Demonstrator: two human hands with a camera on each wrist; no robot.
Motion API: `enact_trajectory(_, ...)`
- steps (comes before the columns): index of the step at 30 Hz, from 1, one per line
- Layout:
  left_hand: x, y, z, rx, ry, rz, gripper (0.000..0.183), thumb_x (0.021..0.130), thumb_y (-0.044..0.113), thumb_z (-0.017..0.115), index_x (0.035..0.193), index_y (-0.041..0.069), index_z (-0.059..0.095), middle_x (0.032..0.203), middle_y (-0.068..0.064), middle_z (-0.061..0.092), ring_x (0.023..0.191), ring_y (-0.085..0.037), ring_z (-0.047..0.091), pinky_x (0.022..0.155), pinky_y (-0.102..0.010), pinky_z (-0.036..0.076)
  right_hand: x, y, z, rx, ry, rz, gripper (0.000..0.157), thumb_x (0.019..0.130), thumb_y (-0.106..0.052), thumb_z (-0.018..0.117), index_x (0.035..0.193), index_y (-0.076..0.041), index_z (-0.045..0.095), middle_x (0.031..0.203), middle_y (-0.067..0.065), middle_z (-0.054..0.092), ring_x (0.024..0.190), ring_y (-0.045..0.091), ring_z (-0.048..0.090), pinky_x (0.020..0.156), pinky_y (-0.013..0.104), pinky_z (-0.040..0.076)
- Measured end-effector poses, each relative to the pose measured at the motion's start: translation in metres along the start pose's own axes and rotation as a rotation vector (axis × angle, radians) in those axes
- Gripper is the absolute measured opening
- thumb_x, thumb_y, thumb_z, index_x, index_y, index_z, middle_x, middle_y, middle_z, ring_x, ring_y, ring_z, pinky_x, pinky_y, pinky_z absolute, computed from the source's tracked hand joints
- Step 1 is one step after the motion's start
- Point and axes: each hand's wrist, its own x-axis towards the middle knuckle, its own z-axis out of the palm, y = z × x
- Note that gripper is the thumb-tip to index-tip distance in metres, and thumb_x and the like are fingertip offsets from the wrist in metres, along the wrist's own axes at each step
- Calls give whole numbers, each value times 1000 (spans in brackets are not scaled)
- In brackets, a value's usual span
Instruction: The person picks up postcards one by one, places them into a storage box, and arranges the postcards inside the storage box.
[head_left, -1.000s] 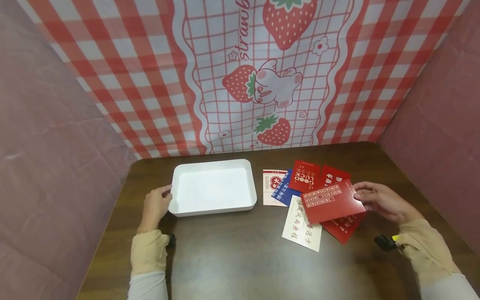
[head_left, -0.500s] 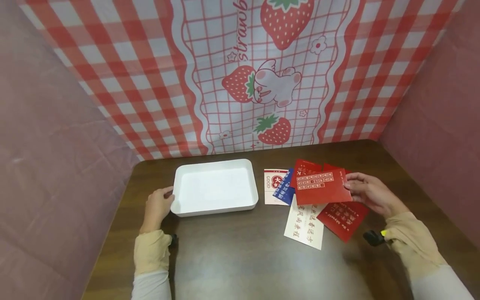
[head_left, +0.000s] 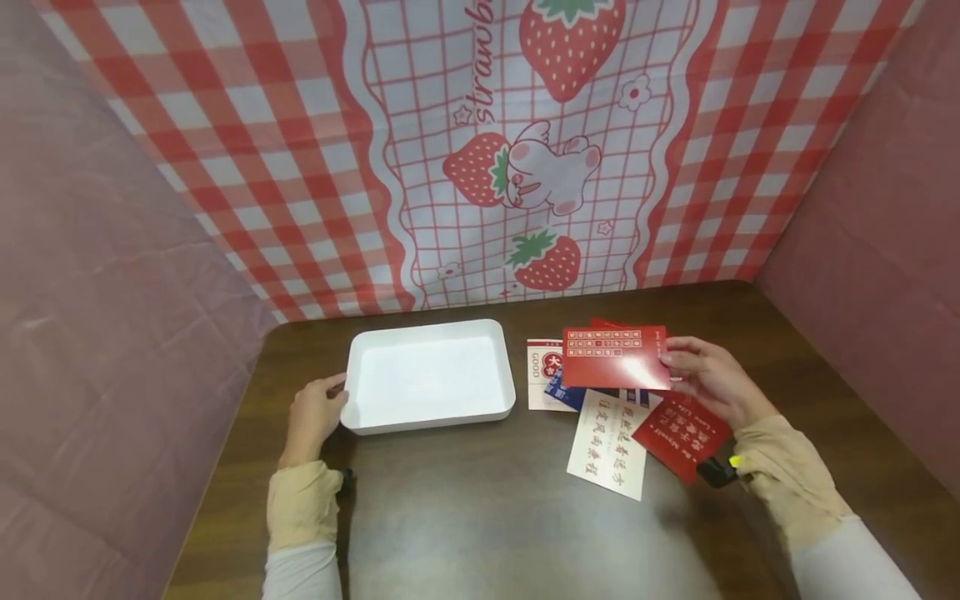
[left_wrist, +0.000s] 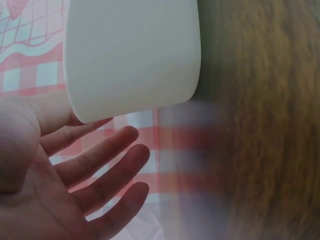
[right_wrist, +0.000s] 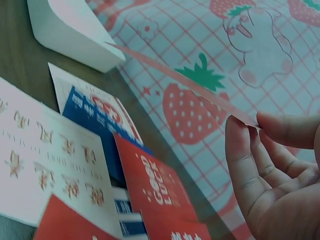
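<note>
Tray (head_left: 427, 375) touched by loosely spread left hand (head_left: 311, 417); right hand (head_left: 711, 379) pinches red card (head_left: 600, 367).

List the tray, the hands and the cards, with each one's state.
White tray, empty, open side up
Left hand, at the tray's left edge
Held red card, raised and tilted
Right hand, pinching the held red card
Blue card, partly covered
White card, partly under the blue card
Cream card, printed side up
Other red cards, partly hidden
Blue-and-white card, mostly hidden

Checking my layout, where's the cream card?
In the head view, the cream card lies right of the white tray, just left of the red "Be Myself" card.
</note>
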Motion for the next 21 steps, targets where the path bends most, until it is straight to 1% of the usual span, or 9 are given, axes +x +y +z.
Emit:
enact_trajectory(4, -1, -2, -2, 1, -8, -14, 39, 91, 14, 56, 129, 4, 62, 119, -24, 67, 118, -46, 56, 96, -59, 43, 9, 0, 16, 8, 11, 1, 11, 96, -13, 59, 105, -19, 58, 92, -7, 66, 78, 8, 65, 68, 25, 58)
enact_trajectory(7, -3, -4, -5, 17, -20, -16, 39, 92, 13, 56, 129, 3, 62, 121, -25, 66, 117, -47, 57, 94, -59, 44, 13, 3, 31, 16, 6, 3, 11, 96, -11, 57, 105, -17, 56, 91, -7, 64, 78, 7, 63, 70, 25, 58)
enact_trajectory(10, -3, -6, -6, 29, -25, -9, 39, 92, 13, 55, 129, 3, 62, 121, -25, 66, 116, -47, 57, 93, -59, 44, 17, 4, 45, -10, 2, 1, 13, 96, -11, 58, 107, -16, 54, 92, -7, 63, 80, 6, 62, 73, 25, 58)
enact_trajectory(13, -1, -7, -6, 28, -17, 1, 39, 91, 14, 55, 128, 4, 63, 121, -24, 66, 117, -47, 57, 94, -60, 44, 23, 1, 56, -63, 14, -9, 17, 96, -16, 60, 111, -16, 53, 95, -9, 62, 83, 7, 61, 74, 24, 57)
enact_trajectory(17, 0, -6, -5, 16, -3, -4, 38, 91, 14, 56, 127, 4, 64, 121, -24, 66, 117, -46, 57, 94, -59, 44, 31, -6, 68, -107, 12, -9, 21, 95, -20, 61, 114, -15, 52, 98, -9, 61, 85, 9, 58, 74, 23, 56)
enact_trajectory(21, 2, -4, -3, 8, 7, -7, 37, 91, 14, 57, 126, 4, 64, 121, -24, 66, 116, -46, 58, 93, -59, 45, 40, -13, 77, -125, 5, 0, 22, 95, -19, 60, 115, -15, 50, 98, -9, 61, 86, 9, 59, 75, 23, 57)
